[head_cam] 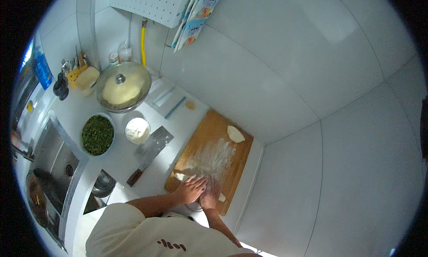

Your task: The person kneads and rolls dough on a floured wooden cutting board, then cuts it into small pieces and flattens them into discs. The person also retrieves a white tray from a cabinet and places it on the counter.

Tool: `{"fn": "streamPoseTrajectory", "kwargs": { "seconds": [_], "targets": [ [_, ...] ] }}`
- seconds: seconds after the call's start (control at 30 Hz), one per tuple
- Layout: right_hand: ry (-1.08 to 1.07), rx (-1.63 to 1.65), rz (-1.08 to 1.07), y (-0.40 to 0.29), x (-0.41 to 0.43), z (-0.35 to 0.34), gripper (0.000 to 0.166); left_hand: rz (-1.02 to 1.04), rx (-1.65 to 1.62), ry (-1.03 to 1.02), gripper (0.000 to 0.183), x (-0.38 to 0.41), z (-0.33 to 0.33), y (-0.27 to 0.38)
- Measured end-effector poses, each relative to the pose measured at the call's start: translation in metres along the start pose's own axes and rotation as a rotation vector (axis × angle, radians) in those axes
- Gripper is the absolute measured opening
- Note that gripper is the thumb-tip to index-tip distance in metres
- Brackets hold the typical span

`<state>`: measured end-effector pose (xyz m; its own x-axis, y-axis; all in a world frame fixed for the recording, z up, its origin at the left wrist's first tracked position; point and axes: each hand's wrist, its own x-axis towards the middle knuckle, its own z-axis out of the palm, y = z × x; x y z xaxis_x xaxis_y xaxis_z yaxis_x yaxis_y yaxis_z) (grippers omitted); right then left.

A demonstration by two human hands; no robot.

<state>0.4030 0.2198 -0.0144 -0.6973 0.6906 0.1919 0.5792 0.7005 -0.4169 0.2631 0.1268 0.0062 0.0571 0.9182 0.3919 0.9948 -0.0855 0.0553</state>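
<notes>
My left hand (191, 190) and my right hand (210, 194) lie side by side on a roll of dough (181, 176), near the close edge of a wooden cutting board (214, 123). The roll's pale ends show on both sides of the hands, and its middle is hidden under them. Fingers are stretched out flat rather than curled round the dough. White flour (214, 156) is smeared over the board's middle. An oval piece of dough (235, 134) rests near the board's far corner.
Left of the board lie a cleaver (154, 143), a bowl of flour (137, 130) and a bowl of chopped greens (97, 135). Behind them is a glass-lidded pan (123, 86) with dough inside. A sink (57, 163) is at the far left. Tiled walls (267, 89) bound the counter behind and right.
</notes>
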Motion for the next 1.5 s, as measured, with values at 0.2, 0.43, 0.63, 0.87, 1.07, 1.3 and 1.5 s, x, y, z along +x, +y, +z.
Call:
{"fn": "streamPoseTrajectory", "kwargs": {
  "seconds": [0.2,0.43,0.63,0.87,1.07,1.3,1.5],
  "targets": [
    [-0.291,-0.491,0.218,0.001,0.071,-0.018,0.056,-0.238,-0.208,-0.064,0.042,0.043,0.053,-0.033],
    [-0.153,-0.464,0.248,0.034,0.134,-0.055,0.048,-0.359,-0.126,-0.072,0.043,0.11,0.015,-0.078],
    [-0.32,-0.555,-0.018,0.024,0.087,-0.06,0.049,-0.164,-0.271,-0.227,0.043,0.066,0.009,-0.055],
    [-0.131,-0.385,0.016,0.003,-0.012,-0.05,0.064,-0.081,-0.226,-0.089,0.052,0.0,-0.02,-0.026],
    [-0.192,-0.361,0.048,-0.018,-0.075,-0.057,0.074,-0.032,-0.3,-0.145,0.075,-0.037,-0.044,-0.009],
    [-0.126,-0.407,0.144,0.002,-0.012,-0.054,0.07,-0.235,-0.167,-0.072,0.071,0.017,-0.026,-0.009],
    [-0.205,-0.44,0.28,0.027,0.057,-0.059,0.058,-0.378,-0.162,-0.02,0.052,0.079,0.005,-0.038]
  ]
}}
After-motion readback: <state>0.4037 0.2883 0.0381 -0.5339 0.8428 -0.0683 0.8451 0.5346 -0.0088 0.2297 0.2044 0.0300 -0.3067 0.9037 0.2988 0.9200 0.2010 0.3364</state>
